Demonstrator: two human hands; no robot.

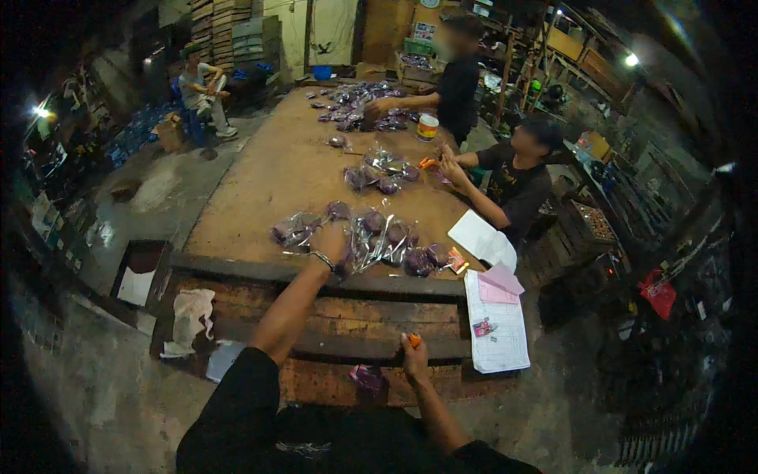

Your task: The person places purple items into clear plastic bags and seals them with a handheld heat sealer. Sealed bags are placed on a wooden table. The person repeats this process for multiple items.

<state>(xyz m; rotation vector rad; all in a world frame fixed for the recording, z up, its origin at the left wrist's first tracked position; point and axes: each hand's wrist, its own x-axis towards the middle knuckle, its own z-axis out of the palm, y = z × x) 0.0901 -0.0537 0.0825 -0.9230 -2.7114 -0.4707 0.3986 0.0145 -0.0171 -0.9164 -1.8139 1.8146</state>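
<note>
My left hand (329, 242) reaches onto the wooden table (237, 195), among purple items in clear plastic wrap (373, 222); its fingers are blurred, and whether they grip one cannot be told. A bracelet circles that wrist. Low and near my body, my right hand (416, 358) is closed around a small orange object (414, 339), most of it hidden by the fingers. A single purple wrapped item (368, 378) lies to the left of that hand, by the lower wooden ledge.
Papers (500, 338) and an open notebook (482, 237) lie at the table's right. Two people work along the right side, by more wrapped items (379, 169) and a tub (427, 127). Another person sits at the far left. A cloth (192, 317) lies on the lower left ledge.
</note>
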